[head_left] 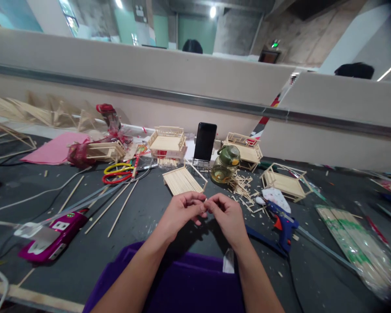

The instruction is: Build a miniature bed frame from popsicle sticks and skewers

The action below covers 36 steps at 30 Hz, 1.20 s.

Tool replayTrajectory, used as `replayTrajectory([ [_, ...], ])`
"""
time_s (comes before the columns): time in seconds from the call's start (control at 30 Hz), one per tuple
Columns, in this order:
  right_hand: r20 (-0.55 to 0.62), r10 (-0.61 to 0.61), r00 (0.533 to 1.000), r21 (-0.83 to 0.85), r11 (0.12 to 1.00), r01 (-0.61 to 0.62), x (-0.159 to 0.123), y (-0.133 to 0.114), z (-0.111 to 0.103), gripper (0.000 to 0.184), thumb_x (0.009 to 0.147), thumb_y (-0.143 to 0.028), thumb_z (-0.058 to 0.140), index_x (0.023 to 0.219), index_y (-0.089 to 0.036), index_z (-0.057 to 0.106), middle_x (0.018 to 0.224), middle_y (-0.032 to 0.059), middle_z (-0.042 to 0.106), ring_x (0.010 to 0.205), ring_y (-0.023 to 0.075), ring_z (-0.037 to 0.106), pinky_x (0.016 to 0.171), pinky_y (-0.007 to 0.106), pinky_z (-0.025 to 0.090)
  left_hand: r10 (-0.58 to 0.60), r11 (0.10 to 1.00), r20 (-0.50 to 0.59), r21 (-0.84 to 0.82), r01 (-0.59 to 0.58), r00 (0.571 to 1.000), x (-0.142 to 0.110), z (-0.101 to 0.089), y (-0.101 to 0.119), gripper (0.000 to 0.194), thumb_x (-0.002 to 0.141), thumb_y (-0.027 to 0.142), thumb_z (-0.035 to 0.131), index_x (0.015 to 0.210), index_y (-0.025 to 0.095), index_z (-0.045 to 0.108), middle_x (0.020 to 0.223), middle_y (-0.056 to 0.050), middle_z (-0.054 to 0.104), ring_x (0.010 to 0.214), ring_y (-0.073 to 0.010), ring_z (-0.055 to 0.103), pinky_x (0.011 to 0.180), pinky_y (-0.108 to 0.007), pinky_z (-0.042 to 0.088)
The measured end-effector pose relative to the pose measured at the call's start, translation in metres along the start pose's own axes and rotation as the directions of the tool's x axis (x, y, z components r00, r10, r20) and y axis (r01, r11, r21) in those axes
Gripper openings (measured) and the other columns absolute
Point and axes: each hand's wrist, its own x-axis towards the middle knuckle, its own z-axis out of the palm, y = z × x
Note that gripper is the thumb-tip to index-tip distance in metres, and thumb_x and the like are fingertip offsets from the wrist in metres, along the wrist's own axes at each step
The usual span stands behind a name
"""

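Observation:
My left hand and my right hand meet over the dark table, fingertips pinched together on a tiny piece I cannot make out. Just beyond them lies a flat panel of glued wooden sticks. A blue glue gun rests to the right of my right hand. Short stick offcuts are scattered ahead of that hand.
Small stick-built furniture models stand at the back, with a phone on a stand and a glass teapot. Long sticks, cables, a magenta tool left; bagged sticks right. Other people's heads show behind the partition.

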Motion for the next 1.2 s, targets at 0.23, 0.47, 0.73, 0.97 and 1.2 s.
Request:
replayTrajectory([
  [0.23,0.094,0.206,0.974,0.296,0.928,-0.225,0.001,-0.005,0.006,0.029,0.071,-0.042,0.074,0.081,-0.016,0.067,0.057,-0.0037,0.057,0.043,0.0067,0.039,0.039,0.018,0.029,0.159,0.970,-0.064,0.194,-0.144,0.985,0.000,0.002,-0.004,0.034,0.074,0.030,0.070,0.103,0.014,0.060,0.068,0.001,0.061,0.059,-0.0119,0.058,0.049,-0.020,0.047],
  [0.47,0.086,0.240,0.967,0.390,0.885,-0.254,-0.001,-0.003,0.005,0.036,0.068,-0.046,0.077,0.075,-0.014,0.065,0.058,-0.0019,0.056,0.044,0.0060,0.040,0.037,0.016,0.031,0.142,0.976,0.000,0.166,-0.140,0.990,-0.004,0.002,0.000,0.033,0.073,0.032,0.073,0.100,0.014,0.063,0.078,-0.003,0.066,0.068,-0.0146,0.062,0.056,-0.024,0.050],
  [0.73,0.097,0.216,0.972,0.574,0.785,-0.231,-0.002,-0.008,0.010,0.029,0.069,-0.040,0.080,0.074,-0.015,0.066,0.060,0.0002,0.061,0.049,0.0071,0.046,0.038,0.015,0.033,0.187,0.979,-0.049,0.090,-0.182,0.981,-0.003,0.004,0.003,0.024,0.069,0.031,0.077,0.084,0.013,0.071,0.069,-0.004,0.069,0.063,-0.0142,0.062,0.055,-0.023,0.049],
  [0.97,0.038,0.197,0.980,0.524,0.831,-0.187,0.000,-0.004,0.013,0.026,0.069,-0.038,0.079,0.079,-0.015,0.073,0.063,0.0009,0.064,0.050,0.0068,0.046,0.042,0.016,0.032,0.238,0.968,-0.149,0.122,-0.221,0.960,-0.004,0.005,0.002,0.019,0.072,0.028,0.075,0.082,0.014,0.068,0.063,-0.001,0.067,0.059,-0.0114,0.060,0.056,-0.021,0.048],
  [1.2,-0.050,0.199,0.979,0.462,0.873,-0.154,-0.001,-0.005,0.012,0.027,0.068,-0.040,0.079,0.075,-0.014,0.070,0.058,-0.0022,0.060,0.045,0.0049,0.039,0.043,0.018,0.028,0.194,0.976,-0.074,0.112,-0.185,0.978,-0.007,0.005,0.002,0.021,0.074,0.029,0.074,0.088,0.014,0.073,0.074,-0.005,0.071,0.068,-0.0150,0.064,0.059,-0.023,0.052],
])
